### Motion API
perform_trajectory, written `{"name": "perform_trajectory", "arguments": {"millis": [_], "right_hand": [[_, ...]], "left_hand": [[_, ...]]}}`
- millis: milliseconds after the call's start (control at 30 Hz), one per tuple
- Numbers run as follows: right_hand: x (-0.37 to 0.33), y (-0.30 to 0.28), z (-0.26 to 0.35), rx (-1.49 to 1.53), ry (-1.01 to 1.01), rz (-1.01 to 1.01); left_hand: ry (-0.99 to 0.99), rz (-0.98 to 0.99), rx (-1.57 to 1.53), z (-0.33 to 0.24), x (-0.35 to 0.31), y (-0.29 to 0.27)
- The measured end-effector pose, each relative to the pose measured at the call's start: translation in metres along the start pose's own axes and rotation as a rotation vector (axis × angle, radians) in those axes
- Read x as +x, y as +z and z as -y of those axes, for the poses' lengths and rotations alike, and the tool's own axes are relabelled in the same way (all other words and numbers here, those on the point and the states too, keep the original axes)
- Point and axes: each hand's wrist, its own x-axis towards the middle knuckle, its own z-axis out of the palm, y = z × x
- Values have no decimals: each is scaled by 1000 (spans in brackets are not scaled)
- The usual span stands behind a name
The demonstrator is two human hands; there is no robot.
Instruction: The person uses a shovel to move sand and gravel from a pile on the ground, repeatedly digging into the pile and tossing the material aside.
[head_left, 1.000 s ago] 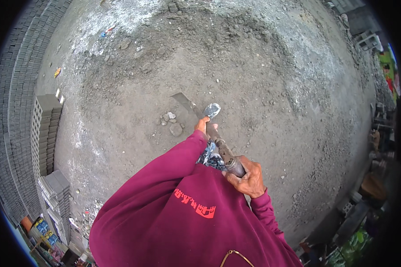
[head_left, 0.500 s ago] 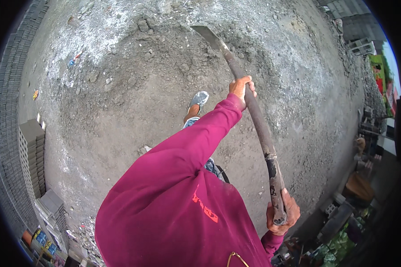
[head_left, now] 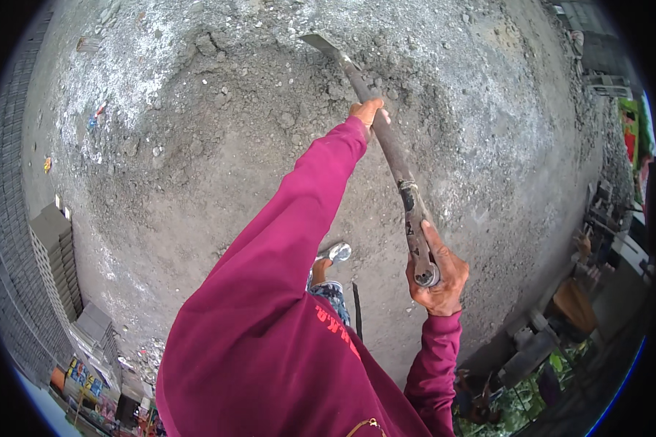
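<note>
A long shovel [head_left: 395, 156] with a worn brown shaft slants across the middle of the view. Its grey metal blade [head_left: 319, 45] shows narrow at the far end, over loose grey gravelly mix [head_left: 270, 87]. My left hand [head_left: 367, 113] wraps round the shaft just behind the blade, with the arm stretched far forward. Nearer to me, my right hand [head_left: 444, 273] grips the butt end, its thumb laid along the shaft. Part of the blade's edge blends with the ground, so I cannot tell whether it touches.
Stacked grey concrete blocks [head_left: 55, 240] stand on the left beside a long block wall [head_left: 11, 182]. Blocks and clutter [head_left: 539, 342] line the right side. Small litter [head_left: 97, 115] lies at the far left. My shod foot [head_left: 337, 253] is on the dusty ground.
Both hands have shifted leftward and farther away with the shovel, the right hand most of all. The blade has moved slightly left and outward. My foot now appears lower in view.
</note>
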Motion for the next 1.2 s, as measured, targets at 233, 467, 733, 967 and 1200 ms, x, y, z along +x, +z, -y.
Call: {"name": "perform_trajectory", "arguments": {"millis": [233, 467, 733, 967, 1200], "right_hand": [[-40, -26, 14, 127, 244, -35], [-73, -91, 9, 19, 258, -153], [-7, -6, -46, 129, 269, -88], [-62, -40, 16, 216, 176, 257], [-217, -65, 18, 467, 425, 153]], "left_hand": [[-60, -111, 157, 14, -46, 28], [-99, -33, 182, 26, -94, 79], [-18, -65, 224, 8, 28, 36], [-60, -196, 118, 36, -82, -58], [-193, -688, 188, 162, -267, -189]]}}
